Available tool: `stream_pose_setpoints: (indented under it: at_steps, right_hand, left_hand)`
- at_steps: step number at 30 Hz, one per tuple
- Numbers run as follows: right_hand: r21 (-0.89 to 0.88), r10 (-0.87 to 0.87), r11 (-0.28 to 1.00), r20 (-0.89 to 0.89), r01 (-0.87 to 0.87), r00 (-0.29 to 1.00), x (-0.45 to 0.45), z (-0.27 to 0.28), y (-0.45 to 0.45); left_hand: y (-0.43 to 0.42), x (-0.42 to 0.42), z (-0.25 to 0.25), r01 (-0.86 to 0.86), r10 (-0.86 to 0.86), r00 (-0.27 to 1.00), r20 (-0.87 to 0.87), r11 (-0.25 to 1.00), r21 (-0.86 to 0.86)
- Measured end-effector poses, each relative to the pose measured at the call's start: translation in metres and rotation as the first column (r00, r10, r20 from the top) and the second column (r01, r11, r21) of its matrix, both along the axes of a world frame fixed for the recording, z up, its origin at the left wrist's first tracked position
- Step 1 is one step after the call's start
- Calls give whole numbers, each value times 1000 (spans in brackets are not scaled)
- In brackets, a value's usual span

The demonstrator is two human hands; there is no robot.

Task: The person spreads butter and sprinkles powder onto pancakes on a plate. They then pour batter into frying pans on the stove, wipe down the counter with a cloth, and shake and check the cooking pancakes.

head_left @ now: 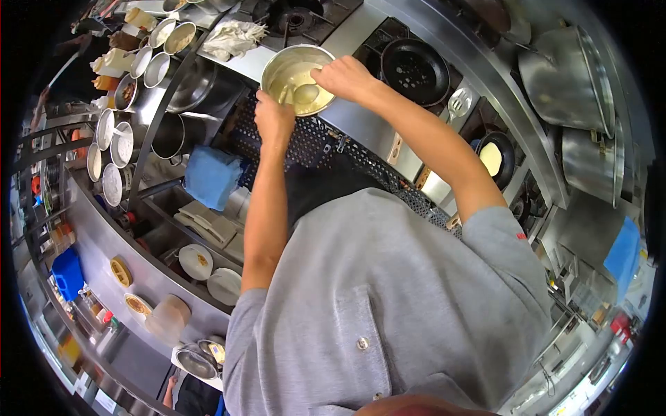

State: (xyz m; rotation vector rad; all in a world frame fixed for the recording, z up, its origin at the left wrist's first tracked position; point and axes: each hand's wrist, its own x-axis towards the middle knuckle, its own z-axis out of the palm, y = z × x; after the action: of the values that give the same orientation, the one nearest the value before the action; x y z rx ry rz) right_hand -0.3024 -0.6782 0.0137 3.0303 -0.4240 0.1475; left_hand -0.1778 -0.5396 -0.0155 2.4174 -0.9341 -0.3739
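Observation:
A round metal mixing bowl (pixel 271 68) with pale yellow liquid in it is at the top centre of the head view. My left hand (pixel 275 116) is closed on its near left rim. Inside the bowl, the rounded end of a ladle (pixel 306 93) dips into the liquid. My right hand (pixel 345 78) is closed in a fist over the bowl's right rim, by the ladle; the ladle's handle is mostly hidden, seemingly within this fist.
Right of the bowl, a black frying pan (pixel 415 72) sits on a burner beside a slotted spatula (pixel 459 104). A smaller pan (pixel 511 163) holds a pale yellow round. A crumpled white cloth (pixel 234 39) lies left. Several metal containers (pixel 122 144) line the left shelf; large pots (pixel 563 76) stand right.

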Motion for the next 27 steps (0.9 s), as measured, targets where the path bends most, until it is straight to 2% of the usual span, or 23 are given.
stream_pose_setpoints:
  at_steps: [2,3,5,9,10,11,12,13,14,15,16,18,19,20,22,24,25,26,27]
  right_hand:
    - [37,107,994,-33,-106,994,-5,13,-2]
    - [49,107,993,-45,-105,993,-7,16,-3]
    - [-53,123,991,60,-120,991,-10,21,-10]
    - [-155,72,986,90,-58,993,-12,11,-17]
    - [-152,64,987,75,-52,995,-12,7,-10]
    - [-104,56,993,-11,-57,998,-13,4,0]
    - [-53,52,997,-99,-58,994,-14,5,11]
    - [27,44,999,-137,-41,990,-14,10,24]
    - [33,38,999,-149,-33,988,-15,16,31]
    - [88,15,996,-121,-4,992,-17,24,37]
    - [144,-11,989,-93,24,996,-19,30,38]
    - [144,-68,986,-79,79,995,-21,35,35]
    - [81,-126,988,-95,133,988,-22,35,37]
    - [16,-188,982,-107,191,976,-24,35,40]
    - [7,-230,973,-109,232,967,-34,19,54]
    - [134,-285,949,-28,286,958,-41,8,78]
    - [267,-385,886,-28,378,922,-41,9,90]
    - [271,-399,880,-21,389,917,-39,7,95]
    - [427,-514,775,-4,466,858,-38,4,101]
  left_hand:
    - [-1,12,8,-40,40,999,-31,999,-17]
    - [1,18,5,-40,40,998,-43,999,-5]
    - [-2,31,-4,-72,44,987,-152,981,-181]
    - [-7,37,-18,-164,104,969,-223,950,-267]
    - [-10,37,-29,-227,111,940,-322,909,-350]
    - [-13,40,-40,-296,105,902,-418,857,-422]
    - [-15,42,-41,-295,98,897,-431,860,-417]
    - [-16,42,-41,-294,35,863,-505,846,-444]
    - [-16,43,-39,-297,-28,822,-569,831,-471]
    - [-16,45,-39,-296,-30,815,-578,837,-461]
    - [-15,46,-38,-245,-65,825,-561,854,-460]
    - [-16,47,-36,-134,-145,841,-521,877,-461]
    - [-16,45,-35,-68,-179,889,-421,858,-509]
    - [-15,42,-32,-53,-194,885,-423,861,-505]
    - [-14,37,-14,43,-230,921,-314,862,-506]
    - [-14,32,-2,78,-260,925,-278,844,-530]
    - [-15,30,2,96,-270,932,-243,829,-551]
    - [-16,28,4,113,-283,930,-236,828,-549]
    - [-15,26,5,165,-322,929,-181,800,-578]
